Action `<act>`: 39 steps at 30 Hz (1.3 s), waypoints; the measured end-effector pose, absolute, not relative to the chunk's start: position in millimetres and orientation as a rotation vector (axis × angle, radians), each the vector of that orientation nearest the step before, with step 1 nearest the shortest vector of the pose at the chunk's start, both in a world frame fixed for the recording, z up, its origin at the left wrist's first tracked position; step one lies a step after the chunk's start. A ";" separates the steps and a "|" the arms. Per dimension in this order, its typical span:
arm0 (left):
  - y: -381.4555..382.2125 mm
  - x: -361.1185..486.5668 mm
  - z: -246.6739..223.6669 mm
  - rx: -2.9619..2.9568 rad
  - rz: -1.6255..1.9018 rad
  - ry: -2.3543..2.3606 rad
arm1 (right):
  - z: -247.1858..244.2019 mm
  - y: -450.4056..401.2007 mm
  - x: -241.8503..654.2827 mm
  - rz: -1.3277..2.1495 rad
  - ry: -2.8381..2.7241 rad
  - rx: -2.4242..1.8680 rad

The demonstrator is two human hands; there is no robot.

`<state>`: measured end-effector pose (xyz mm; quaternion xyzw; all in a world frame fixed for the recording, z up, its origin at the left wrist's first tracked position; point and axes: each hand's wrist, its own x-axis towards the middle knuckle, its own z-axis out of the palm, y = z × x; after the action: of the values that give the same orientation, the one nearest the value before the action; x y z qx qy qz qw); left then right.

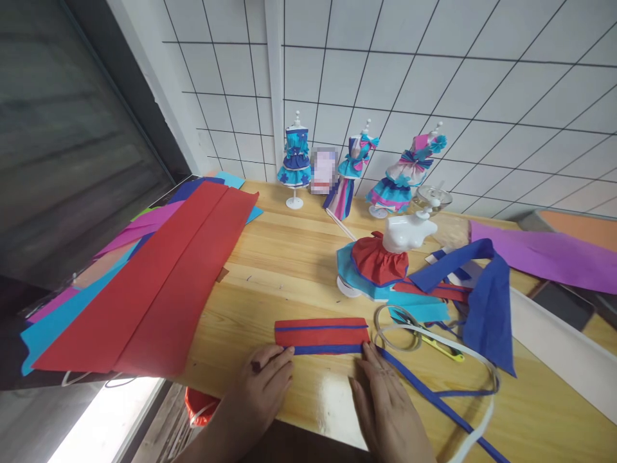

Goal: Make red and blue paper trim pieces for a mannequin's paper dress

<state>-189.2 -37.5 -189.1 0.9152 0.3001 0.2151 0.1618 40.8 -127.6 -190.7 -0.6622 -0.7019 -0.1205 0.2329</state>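
A flat red strip (321, 336) with two blue bands lies on the wooden table, near its front edge. My left hand (265, 386) rests at the strip's lower left corner, fingers bent, with a small dark item between them. At the lower right corner, my right hand (385, 399) lies with its fingertips on the strip's edge, fingers extended. A narrow blue strip (424, 389) runs from beside the right fingertips towards the lower right. Behind the hands, a white mannequin (407, 233) leans to the right, wearing a red skirt (378, 260) over light blue material.
Large red sheets (159, 276) lie over coloured ones at the left. Three dressed mannequins, one in blue (296, 157), stand along the tiled wall. A tape roll (398, 328), yellow-handled tool (443, 346), blue fabric (486, 308) and purple sheet (544, 254) are on the right.
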 end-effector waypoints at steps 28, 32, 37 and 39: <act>34.2 -144.7 -121.5 2.168 0.114 1.222 | -180.0 -127.9 36.0 -0.260 -1.981 -1.712; 32.7 -145.9 -108.8 2.063 0.036 1.157 | -180.5 -128.5 36.3 -0.235 -1.968 -1.709; 29.6 -149.8 -106.3 2.005 0.003 1.177 | -181.7 -128.8 36.6 -0.222 -1.963 -1.717; 29.7 -149.3 -105.8 2.036 -0.088 1.178 | -181.8 -129.0 36.3 -0.224 -1.962 -1.719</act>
<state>-149.3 29.7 -105.8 0.7988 0.4621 -0.0346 0.3836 36.3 -129.0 -181.8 -0.6341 -0.7239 -0.0825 0.2589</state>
